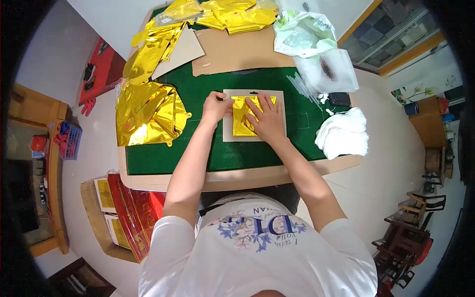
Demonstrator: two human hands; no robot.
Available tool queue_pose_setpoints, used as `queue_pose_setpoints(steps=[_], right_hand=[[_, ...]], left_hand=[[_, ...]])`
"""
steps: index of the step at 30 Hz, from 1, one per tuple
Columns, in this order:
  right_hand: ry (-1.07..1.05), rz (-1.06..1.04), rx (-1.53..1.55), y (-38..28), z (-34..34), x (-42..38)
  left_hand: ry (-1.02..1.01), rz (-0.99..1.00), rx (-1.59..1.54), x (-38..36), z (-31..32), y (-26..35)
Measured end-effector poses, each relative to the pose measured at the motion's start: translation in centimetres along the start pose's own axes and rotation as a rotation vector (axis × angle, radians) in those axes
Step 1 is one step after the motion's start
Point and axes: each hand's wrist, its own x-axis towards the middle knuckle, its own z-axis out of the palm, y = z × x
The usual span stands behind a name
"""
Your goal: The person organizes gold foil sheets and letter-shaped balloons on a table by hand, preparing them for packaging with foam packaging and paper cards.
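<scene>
A folded gold foil balloon [241,129] lies flat on a grey-beige card [253,92] with a small hanging slot at its top edge. My right hand [267,121] rests on the foil with its fingers spread out. At the card's upper left edge is my left hand [215,108], its fingers bent and pinched on the card, the fingertips partly hidden. To the left, a larger heap of crumpled gold foil balloons [151,114] lies on the green table mat [208,161].
More gold foil [237,15], a cardboard sheet [242,49] and a loose card [183,52] lie along the far side. At right are a plastic bag [304,32], clear straws [304,89], a black object [339,99] and white cloth [342,132]. An open box [106,237] stands on the floor.
</scene>
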Motion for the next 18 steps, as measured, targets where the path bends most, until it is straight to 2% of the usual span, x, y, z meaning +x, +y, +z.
queue_pose_setpoints(steps=[5, 7, 11, 13, 14, 16, 18], right_hand=[[-0.009, 0.007, -0.023, -0.1, -0.2, 0.0], [-0.021, 0.011, -0.018, -0.1, -0.3, 0.0], [-0.036, 0.017, -0.010, -0.2, -0.4, 0.1], [-0.032, 0.015, -0.001, -0.1, -0.2, 0.0], [-0.026, 0.011, 0.007, 0.0, -0.2, 0.1], [-0.020, 0.010, 0.004, -0.1, -0.2, 0.1], [-0.016, 0.009, 0.002, -0.1, -0.3, 0.1]], left_hand=[[0.011, 0.072, 0.171, -0.6, 0.6, -0.1], [0.207, 0.413, 0.708, -1.3, 0.8, 0.0], [0.187, 0.342, 0.726, -2.7, 1.4, 0.6], [0.318, 0.673, 0.783, -2.5, 1.7, -0.3], [0.317, 0.675, 0.783, -2.4, 1.8, -0.8], [0.326, 0.920, 0.810, -3.6, 2.1, -0.9], [0.317, 0.978, 0.739, -4.3, 2.4, -1.2]])
